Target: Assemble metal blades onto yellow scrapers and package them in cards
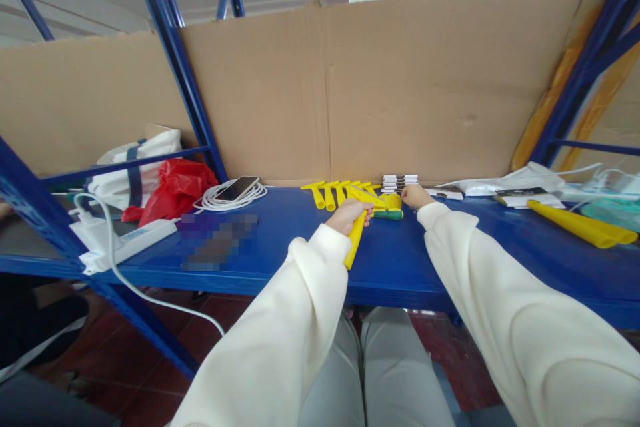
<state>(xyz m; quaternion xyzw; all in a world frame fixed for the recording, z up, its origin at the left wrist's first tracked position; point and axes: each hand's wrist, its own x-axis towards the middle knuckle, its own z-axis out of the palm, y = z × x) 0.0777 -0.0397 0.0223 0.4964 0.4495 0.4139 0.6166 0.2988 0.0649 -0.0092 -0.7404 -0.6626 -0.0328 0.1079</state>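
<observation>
Cardboard (400, 80) backs the blue shelf (280, 240), probably stopping parts sliding off. By it lies a row of spare yellow handles (330, 193). The left hand (350, 213) clenches one yellow handle (356, 243), seemingly steadying it; the right hand (415, 197) meets its head, grip hidden.

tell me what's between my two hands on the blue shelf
In the head view, a small yellow-and-green piece lies between the left hand, closed on a yellow handle, and the right hand.

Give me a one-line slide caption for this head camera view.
Left hand grips a yellow handle above a blue shelf, right hand beside a green tool.
</observation>
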